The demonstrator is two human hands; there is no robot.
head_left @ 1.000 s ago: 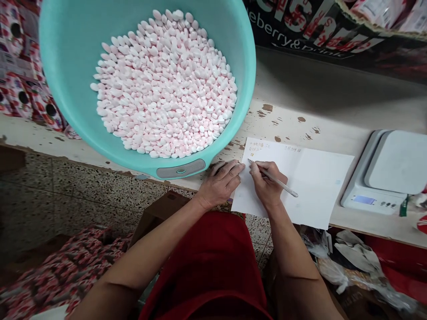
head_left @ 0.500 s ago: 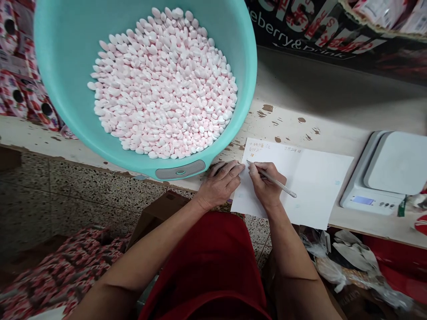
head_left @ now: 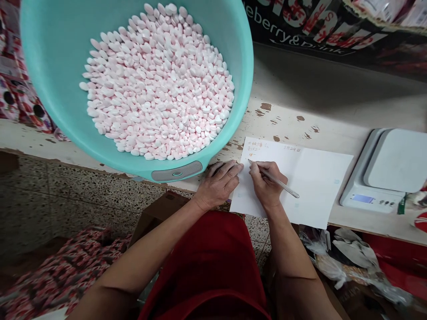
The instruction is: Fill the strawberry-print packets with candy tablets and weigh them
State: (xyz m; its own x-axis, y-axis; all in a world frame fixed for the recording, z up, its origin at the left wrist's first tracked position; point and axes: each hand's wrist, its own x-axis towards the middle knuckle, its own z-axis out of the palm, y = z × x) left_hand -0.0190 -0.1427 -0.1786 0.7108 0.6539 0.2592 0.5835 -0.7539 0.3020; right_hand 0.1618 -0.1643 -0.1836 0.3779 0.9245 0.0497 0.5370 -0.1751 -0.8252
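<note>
My right hand (head_left: 267, 181) is closed round a slim, clear-barrelled pen (head_left: 283, 184), its tip on a white sheet of paper (head_left: 313, 182). A few short handwritten lines stand near the sheet's upper left, with more writing at the top middle. My left hand (head_left: 218, 183) lies flat with fingers stretched out, the fingertips at the paper's left edge. Just beyond that hand is a large turquoise basin (head_left: 238, 113), holding a heap of pale pink and white oval tablets (head_left: 160, 89).
A white digital scale (head_left: 373, 178) with a lit display stands right of the paper. Behind is a black printed carton (head_left: 310, 33) with packets inside. Red-patterned packets (head_left: 31, 104) sit at the left, and more lie below the worn white tabletop (head_left: 283, 120). Plastic bags (head_left: 360, 262) are under the table's right side.
The pen tip has shifted slightly to the right, and the third handwritten line has gained strokes. My left hand stays at the paper's edge. The view has shifted slightly.
</note>
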